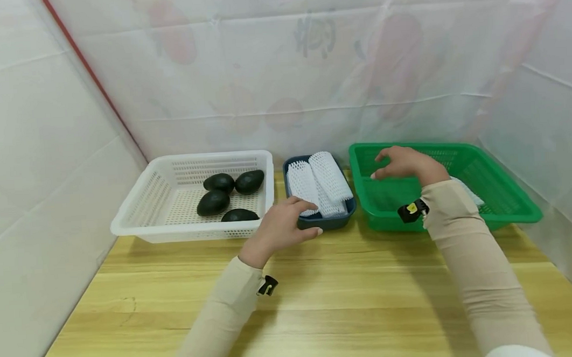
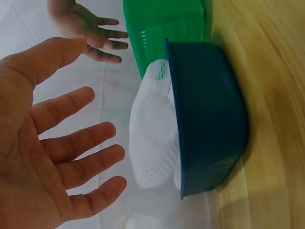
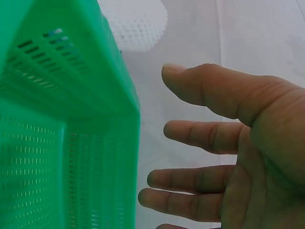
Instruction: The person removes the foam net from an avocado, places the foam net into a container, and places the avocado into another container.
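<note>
My left hand (image 1: 281, 224) hovers by the near left corner of a dark blue tub (image 1: 334, 223), its fingers spread and nothing in its palm, as the left wrist view confirms. Several white foam mesh sleeves (image 1: 331, 177) lie in that tub, one on top of the others. Over the left part of a green basket (image 1: 372, 215) hangs my right hand (image 1: 401, 162), empty, with thumb and fingers apart. Partly hidden behind the right forearm, a white piece (image 1: 470, 191) lies in the green basket; its kind cannot be made out.
A white basket (image 1: 148, 229) on the left holds several dark avocados (image 1: 213, 203). All the containers stand in a row at the back of the wooden table (image 1: 321, 300), against a white sheet (image 1: 261, 66). Pale sheeting also closes both sides.
</note>
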The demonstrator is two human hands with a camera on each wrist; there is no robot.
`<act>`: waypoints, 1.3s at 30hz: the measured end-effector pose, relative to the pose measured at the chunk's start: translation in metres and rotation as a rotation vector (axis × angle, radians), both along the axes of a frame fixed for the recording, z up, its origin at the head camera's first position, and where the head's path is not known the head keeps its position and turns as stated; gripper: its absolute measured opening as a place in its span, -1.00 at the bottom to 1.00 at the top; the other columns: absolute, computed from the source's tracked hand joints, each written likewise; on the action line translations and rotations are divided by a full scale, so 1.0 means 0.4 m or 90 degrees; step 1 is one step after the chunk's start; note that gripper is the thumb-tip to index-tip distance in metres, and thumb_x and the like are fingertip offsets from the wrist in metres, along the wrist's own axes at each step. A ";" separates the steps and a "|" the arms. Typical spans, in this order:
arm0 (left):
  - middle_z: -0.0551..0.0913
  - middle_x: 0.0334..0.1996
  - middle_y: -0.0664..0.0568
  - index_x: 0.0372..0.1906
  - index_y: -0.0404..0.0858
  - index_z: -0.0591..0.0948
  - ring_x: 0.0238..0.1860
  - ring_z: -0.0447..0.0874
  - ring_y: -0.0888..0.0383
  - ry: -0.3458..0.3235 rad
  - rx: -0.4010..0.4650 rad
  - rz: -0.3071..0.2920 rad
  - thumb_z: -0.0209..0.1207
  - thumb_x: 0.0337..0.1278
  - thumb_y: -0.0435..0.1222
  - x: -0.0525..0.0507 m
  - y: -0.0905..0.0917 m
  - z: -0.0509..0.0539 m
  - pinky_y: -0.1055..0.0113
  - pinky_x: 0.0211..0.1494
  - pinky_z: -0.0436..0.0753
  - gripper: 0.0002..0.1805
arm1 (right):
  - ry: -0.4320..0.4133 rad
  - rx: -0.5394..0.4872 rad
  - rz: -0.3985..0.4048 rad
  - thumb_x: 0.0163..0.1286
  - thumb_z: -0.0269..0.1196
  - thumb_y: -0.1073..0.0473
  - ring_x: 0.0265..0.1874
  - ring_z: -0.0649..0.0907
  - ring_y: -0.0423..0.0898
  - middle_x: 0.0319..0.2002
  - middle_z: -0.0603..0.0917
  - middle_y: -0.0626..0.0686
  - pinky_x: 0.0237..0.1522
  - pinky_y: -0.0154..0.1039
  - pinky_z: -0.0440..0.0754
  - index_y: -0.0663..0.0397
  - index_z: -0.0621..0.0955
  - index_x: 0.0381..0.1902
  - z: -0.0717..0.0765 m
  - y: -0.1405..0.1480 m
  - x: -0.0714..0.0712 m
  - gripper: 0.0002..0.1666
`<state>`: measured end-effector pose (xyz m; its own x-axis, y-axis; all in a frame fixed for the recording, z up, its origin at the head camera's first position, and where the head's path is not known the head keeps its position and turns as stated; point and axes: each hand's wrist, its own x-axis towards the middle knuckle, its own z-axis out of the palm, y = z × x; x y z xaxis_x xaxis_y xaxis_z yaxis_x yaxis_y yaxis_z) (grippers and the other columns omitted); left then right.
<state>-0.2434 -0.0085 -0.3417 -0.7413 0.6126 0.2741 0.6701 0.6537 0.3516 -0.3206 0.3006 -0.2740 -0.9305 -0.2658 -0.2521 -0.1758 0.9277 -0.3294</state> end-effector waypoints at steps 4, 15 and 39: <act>0.55 -0.01 0.04 0.07 -0.11 0.58 0.01 0.48 0.08 0.002 -0.005 0.000 0.26 0.03 0.03 0.007 0.009 -0.006 0.17 -0.06 0.51 -0.50 | -0.001 -0.022 0.002 0.32 0.18 -0.08 0.14 0.28 0.39 0.24 0.22 0.45 -0.02 0.25 0.34 0.38 0.32 0.24 -0.007 0.013 -0.019 -0.25; 0.55 -0.02 0.06 0.07 -0.13 0.59 -0.02 0.50 0.11 -0.003 -0.014 -0.033 0.25 0.04 0.02 0.017 0.056 -0.020 0.26 -0.06 0.51 -0.50 | -0.054 -0.077 -0.027 0.30 0.17 -0.16 0.18 0.15 0.46 0.29 0.03 0.50 0.02 0.31 0.27 0.40 0.25 0.27 -0.057 0.086 -0.071 -0.14; 0.53 -0.01 0.09 0.10 -0.12 0.57 -0.01 0.45 0.23 -0.043 -0.020 -0.110 0.23 0.07 0.03 0.023 0.159 -0.042 0.45 0.01 0.42 -0.49 | -0.037 -0.085 -0.148 0.34 0.09 -0.21 0.10 0.15 0.53 0.22 0.02 0.60 -0.05 0.34 0.29 0.53 0.15 0.27 -0.120 0.282 -0.088 -0.05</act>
